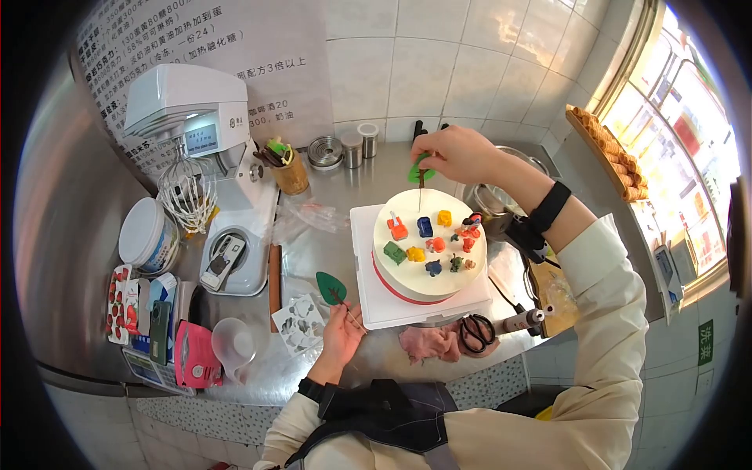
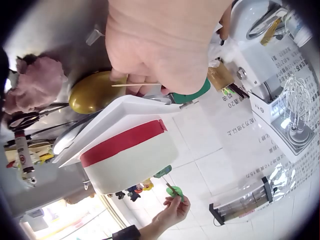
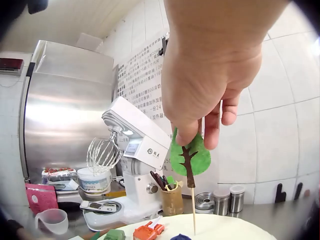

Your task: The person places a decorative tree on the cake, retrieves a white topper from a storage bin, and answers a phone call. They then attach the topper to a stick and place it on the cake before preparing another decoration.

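A round cream-coloured cake (image 1: 403, 282) with a red band at its base sits on a white board (image 1: 366, 235). Several small toy vehicles and figures, such as an orange car (image 1: 397, 229), stand on its top. My right hand (image 1: 450, 154) pinches a light green tree topper (image 3: 200, 161) by its leafy part, above the cake's far edge. The topper's wooden stick (image 3: 194, 215) points down, with its lower end at the cake top. Left of the board, my left hand (image 1: 341, 338) holds a dark green tree topper (image 1: 330, 285) by its stick (image 2: 134, 85).
A stand mixer (image 1: 192, 106) and a bamboo holder (image 1: 292, 176) stand at the back left. A sheet with grey shapes (image 1: 298, 325) lies beside the left hand. Near the board's front right are a pink cloth (image 1: 429, 345) and black-handled scissors (image 1: 476, 334). Metal canisters (image 1: 352, 149) line the wall.
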Tool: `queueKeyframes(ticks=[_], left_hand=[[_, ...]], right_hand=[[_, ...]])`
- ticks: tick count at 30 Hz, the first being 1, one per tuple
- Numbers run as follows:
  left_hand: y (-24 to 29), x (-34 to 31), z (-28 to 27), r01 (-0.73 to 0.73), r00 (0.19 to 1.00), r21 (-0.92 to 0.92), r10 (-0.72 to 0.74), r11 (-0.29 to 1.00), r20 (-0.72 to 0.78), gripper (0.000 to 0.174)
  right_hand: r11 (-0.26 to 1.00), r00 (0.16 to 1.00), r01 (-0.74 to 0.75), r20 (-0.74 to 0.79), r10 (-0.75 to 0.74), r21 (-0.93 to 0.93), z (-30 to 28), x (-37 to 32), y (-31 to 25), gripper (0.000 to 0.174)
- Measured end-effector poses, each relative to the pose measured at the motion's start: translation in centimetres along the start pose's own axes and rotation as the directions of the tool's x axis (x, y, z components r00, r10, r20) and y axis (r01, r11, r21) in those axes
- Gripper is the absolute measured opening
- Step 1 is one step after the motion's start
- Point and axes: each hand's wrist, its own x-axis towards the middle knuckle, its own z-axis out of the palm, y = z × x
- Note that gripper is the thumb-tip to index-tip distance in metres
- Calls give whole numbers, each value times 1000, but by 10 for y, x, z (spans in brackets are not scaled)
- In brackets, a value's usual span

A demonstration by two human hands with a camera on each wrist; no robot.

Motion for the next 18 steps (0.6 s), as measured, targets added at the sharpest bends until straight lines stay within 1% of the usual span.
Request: queueKeyframes(ticks=[1, 3, 7, 9, 13, 15, 18], left_hand=[[1, 0, 1, -4, 1000, 1, 4, 1000, 11, 11], [2, 0, 2, -7, 1000, 2, 7, 1000, 21, 11], [1, 1, 1, -18, 1000, 7, 18, 1000, 0, 11], [1, 1, 2, -27, 1000, 9, 27, 1000, -4, 11], [1, 2, 4, -44, 998, 3, 44, 999, -39, 12], [2, 2, 4, -49, 997, -4, 49, 999, -53, 13], [2, 2, 3, -41, 998, 8, 41, 999, -40, 10]], right_hand=[[1000, 1000, 1, 1, -1, 1, 0, 0, -2, 10], [997, 994, -63, 88, 66, -38, -3, -2, -6, 11], [999, 995, -33, 90, 35, -25, 11, 0, 1, 12], [998, 987, -46, 149, 52, -46, 16, 2, 3, 14], [998, 978, -39, 205, 50, -57, 22, 4, 5, 15], [995, 958, -79, 271, 91, -54, 22, 3, 2, 17], [993, 945, -97, 307, 113, -68, 28, 3, 4, 17]])
